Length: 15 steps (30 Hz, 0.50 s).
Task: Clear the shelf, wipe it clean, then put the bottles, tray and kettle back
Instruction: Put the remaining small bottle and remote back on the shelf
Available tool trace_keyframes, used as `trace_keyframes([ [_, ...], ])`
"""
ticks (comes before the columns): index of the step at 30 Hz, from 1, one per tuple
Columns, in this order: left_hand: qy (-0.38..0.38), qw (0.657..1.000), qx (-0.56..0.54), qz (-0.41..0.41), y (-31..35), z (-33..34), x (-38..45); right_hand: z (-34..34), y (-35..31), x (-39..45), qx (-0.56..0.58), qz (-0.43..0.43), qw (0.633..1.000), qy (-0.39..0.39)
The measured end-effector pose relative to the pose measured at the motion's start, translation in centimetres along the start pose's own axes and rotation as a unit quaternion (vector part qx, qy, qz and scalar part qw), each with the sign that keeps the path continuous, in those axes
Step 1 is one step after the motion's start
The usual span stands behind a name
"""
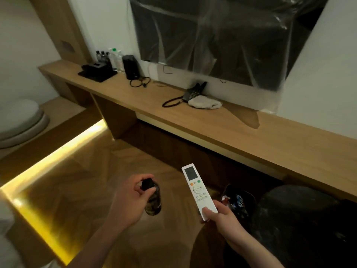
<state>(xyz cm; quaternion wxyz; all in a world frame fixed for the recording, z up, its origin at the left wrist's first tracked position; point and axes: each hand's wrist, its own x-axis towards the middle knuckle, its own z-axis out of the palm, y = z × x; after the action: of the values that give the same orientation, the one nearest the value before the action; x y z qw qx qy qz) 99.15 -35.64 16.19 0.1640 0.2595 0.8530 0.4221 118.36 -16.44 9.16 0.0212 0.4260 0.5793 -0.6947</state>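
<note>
My left hand grips a dark bottle with a black cap, low over the floor. My right hand holds a white remote control by its lower end. On the long wooden shelf, at the far left end, stand a black tray, several bottles behind it and a black kettle with its cord coiled in front. A white cloth lies on the shelf beside a black telephone.
A screen wrapped in plastic film hangs on the wall above the shelf. A dark bin with rubbish and a dark round seat stand under the shelf at the right. A lit yellow strip runs along a step at the left.
</note>
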Motion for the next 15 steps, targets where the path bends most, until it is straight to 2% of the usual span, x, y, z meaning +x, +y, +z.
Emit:
trace_keyframes([
  [5, 0.075, 0.997, -0.008, -0.004, -1.9, -4.6, 2.4, 4.2, -3.1, 2.2, -0.013, -0.017, 0.999, -0.037],
  [15, 0.138, 0.989, -0.031, -0.045, -4.4, -9.0, 9.5, 9.2, -10.1, 12.8, -0.070, -0.022, 0.997, -0.034],
])
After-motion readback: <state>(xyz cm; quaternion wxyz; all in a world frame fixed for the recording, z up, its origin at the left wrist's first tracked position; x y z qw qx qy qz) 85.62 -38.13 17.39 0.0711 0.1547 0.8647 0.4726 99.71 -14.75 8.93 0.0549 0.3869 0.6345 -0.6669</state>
